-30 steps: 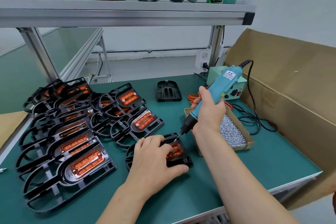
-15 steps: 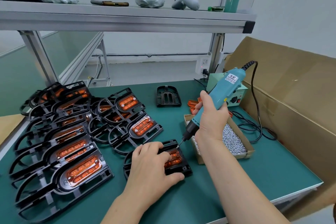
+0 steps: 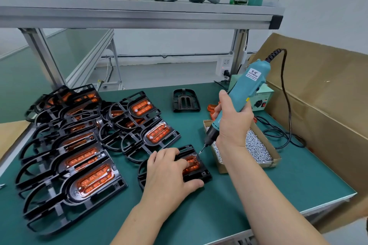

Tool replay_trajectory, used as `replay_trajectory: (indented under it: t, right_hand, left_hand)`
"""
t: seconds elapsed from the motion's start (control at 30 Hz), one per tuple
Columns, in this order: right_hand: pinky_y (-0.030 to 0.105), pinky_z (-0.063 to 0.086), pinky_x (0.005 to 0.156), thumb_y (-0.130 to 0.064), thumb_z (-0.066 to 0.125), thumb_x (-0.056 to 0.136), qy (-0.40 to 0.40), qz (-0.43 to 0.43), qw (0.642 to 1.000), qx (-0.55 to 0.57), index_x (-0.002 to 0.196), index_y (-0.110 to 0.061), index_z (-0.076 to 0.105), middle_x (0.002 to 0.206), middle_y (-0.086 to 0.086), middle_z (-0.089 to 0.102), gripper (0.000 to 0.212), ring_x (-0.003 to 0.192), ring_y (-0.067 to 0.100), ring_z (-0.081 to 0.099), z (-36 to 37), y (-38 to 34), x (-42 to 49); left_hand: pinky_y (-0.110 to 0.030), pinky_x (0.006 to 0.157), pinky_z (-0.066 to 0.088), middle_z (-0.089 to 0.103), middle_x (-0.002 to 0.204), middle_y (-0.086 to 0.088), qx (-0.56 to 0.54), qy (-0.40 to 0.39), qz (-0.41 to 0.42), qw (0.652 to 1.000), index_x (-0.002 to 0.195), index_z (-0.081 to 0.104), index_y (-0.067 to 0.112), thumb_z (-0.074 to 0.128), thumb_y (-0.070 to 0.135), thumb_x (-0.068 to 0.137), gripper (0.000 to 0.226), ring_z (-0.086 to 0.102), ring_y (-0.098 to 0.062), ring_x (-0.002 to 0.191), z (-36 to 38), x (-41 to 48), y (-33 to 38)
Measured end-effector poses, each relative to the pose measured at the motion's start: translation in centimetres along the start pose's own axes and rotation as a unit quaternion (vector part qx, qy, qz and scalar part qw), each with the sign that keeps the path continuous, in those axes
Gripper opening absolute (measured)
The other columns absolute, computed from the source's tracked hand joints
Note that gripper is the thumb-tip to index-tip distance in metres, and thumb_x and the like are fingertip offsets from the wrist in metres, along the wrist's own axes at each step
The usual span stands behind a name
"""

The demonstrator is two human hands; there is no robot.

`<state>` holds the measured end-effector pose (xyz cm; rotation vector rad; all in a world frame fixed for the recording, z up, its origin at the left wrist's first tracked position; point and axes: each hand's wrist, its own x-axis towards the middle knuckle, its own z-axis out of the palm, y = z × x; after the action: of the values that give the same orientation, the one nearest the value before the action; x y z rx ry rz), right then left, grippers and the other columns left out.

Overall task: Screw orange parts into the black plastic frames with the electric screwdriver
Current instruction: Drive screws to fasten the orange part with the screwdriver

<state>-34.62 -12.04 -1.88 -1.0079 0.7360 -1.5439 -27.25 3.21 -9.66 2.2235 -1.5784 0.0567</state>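
Hands: two bare hands at work. The left hand [image 3: 169,171], just left of the screw box [image 3: 274,160], bends its fingers over a black plastic frame [image 3: 202,176] with the thumb against its near edge. The right hand [image 3: 234,123], above the box, wraps its fingers round the electric screwdriver [image 3: 250,83].
Screwdriver: one, with a teal plastic barrel, a black nose and a black cable [image 3: 286,105]. It tilts down to the left of the box, and its bit tip [image 3: 201,151] hangs just above the held frame's far corner.
Task piece: one frame lying flat just left of the box, with a ribbed, translucent orange part [image 3: 192,162] seated in it.
Fitted frames: at least ten, overlapping in two heaps [image 3: 49,213] well left of the box. The exact count cannot be told.
Bare frame: one [image 3: 186,101], without orange, behind and left of the box.
Loose orange parts: a few [image 3: 211,108] just behind the box, partly hidden by the right hand.
Screw box: one shallow, open cardboard tray holding a heap of small silver screws [image 3: 256,149].
Power unit: one pale green case [image 3: 262,98] behind the box.
Carton: one large brown cardboard wall [image 3: 318,105] to the right of the box.
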Motion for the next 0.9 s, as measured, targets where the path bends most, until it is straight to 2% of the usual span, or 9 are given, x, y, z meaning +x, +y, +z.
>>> replay_trajectory:
  t: [0.17,0.33,0.53,0.9]
  right_hand:
    - [0.025,0.045,0.047,-0.026,0.074,0.083,-0.027,-0.026,0.999,-0.005,0.087,-0.015,0.054,0.059,0.002,0.053,0.024,0.046,0.014,0.048,0.0,0.4,-0.5]
    - [0.032,0.046,0.050,-0.035,0.076,0.079,-0.053,-0.031,0.997,-0.036,0.083,-0.021,0.054,0.061,-0.001,0.056,0.026,0.047,0.016,0.051,0.2,1.5,-1.2]
    - [0.028,0.048,0.049,-0.040,0.076,0.078,-0.071,-0.040,0.995,-0.061,0.081,-0.031,0.057,0.062,-0.006,0.058,0.021,0.047,0.014,0.053,0.4,2.1,-1.8]
    - [0.027,0.047,0.048,-0.034,0.077,0.082,-0.083,-0.049,0.993,-0.071,0.077,-0.032,0.058,0.067,0.001,0.060,0.020,0.050,0.017,0.053,0.9,2.5,-2.2]
  left_hand:
    - [-0.039,0.117,0.013,0.042,0.133,0.012,0.003,-0.006,-0.007,1.000,0.120,0.067,0.037,0.053,0.082,0.070,0.069,0.024,-0.010,0.128,0.0,0.0,-0.1]
    - [-0.039,0.117,0.012,0.044,0.132,0.011,0.003,-0.009,-0.008,1.000,0.121,0.067,0.036,0.054,0.082,0.071,0.069,0.028,-0.012,0.129,-0.1,0.1,-0.1]
    - [-0.038,0.116,0.015,0.044,0.130,0.011,0.008,-0.012,-0.010,1.000,0.121,0.067,0.037,0.053,0.082,0.070,0.069,0.030,-0.014,0.127,0.0,0.1,-0.1]
    - [-0.040,0.117,0.014,0.043,0.132,0.012,0.021,-0.023,-0.012,0.999,0.123,0.066,0.038,0.049,0.083,0.071,0.071,0.028,-0.013,0.129,0.0,0.2,-0.1]
